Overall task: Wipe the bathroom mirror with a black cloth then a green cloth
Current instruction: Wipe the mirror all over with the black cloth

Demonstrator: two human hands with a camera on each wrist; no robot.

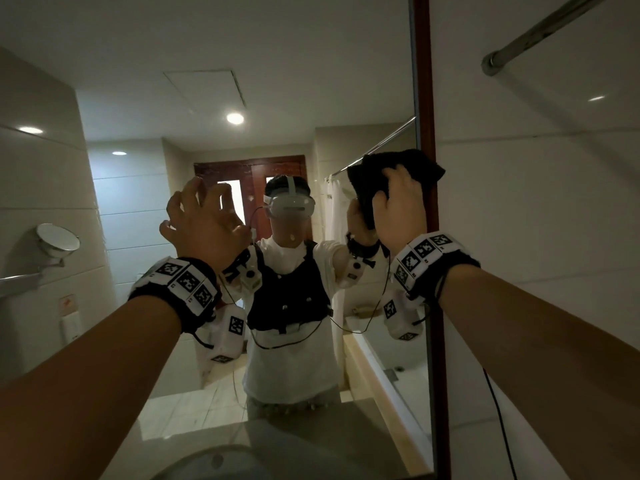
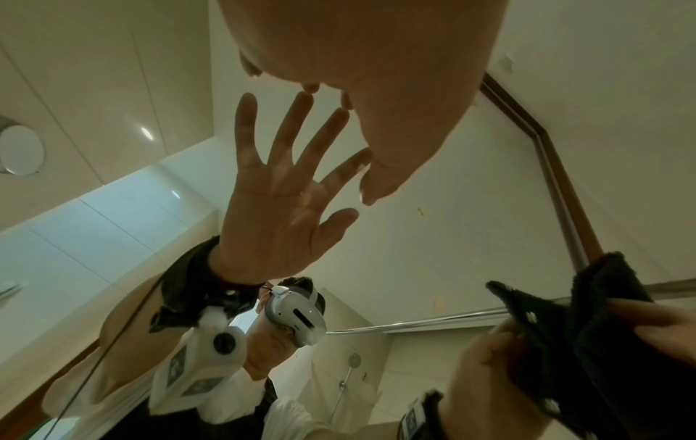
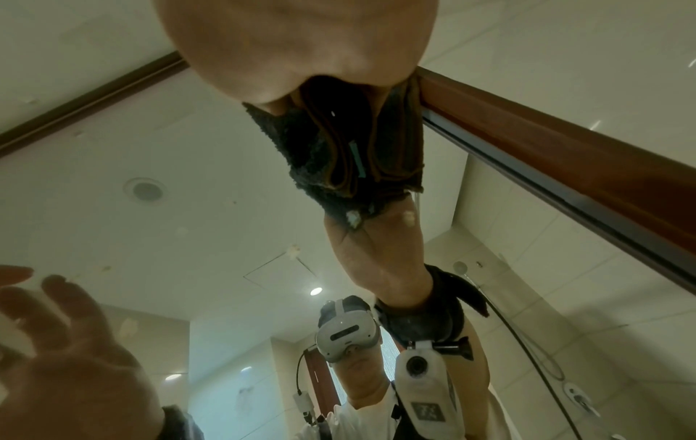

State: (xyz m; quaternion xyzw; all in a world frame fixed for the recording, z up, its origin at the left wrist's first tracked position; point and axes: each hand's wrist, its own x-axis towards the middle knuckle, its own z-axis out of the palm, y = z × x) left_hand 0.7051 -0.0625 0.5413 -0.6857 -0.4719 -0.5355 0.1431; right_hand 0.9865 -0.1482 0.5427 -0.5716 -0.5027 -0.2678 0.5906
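Note:
The bathroom mirror (image 1: pixel 277 98) fills the wall ahead and ends at a brown wooden frame (image 1: pixel 427 98) on its right. My right hand (image 1: pixel 398 202) grips a folded black cloth (image 1: pixel 391 171) and presses it against the glass right beside that frame, at head height. From the right wrist the cloth (image 3: pixel 339 148) shows bunched under the palm. My left hand (image 1: pixel 204 220) is raised left of it, fingers spread and holding nothing, with the fingertips at the glass. In the left wrist view its reflection (image 2: pixel 278 193) shows an empty open palm. No green cloth shows in any view.
A round shaving mirror (image 1: pixel 57 239) juts from the left tiled wall. A shower rail (image 1: pixel 540 32) crosses the upper right above white tiles (image 1: pixel 536 237). The basin rim (image 1: pixel 207 459) lies below. A black cable (image 1: pixel 498 410) hangs from my right wrist.

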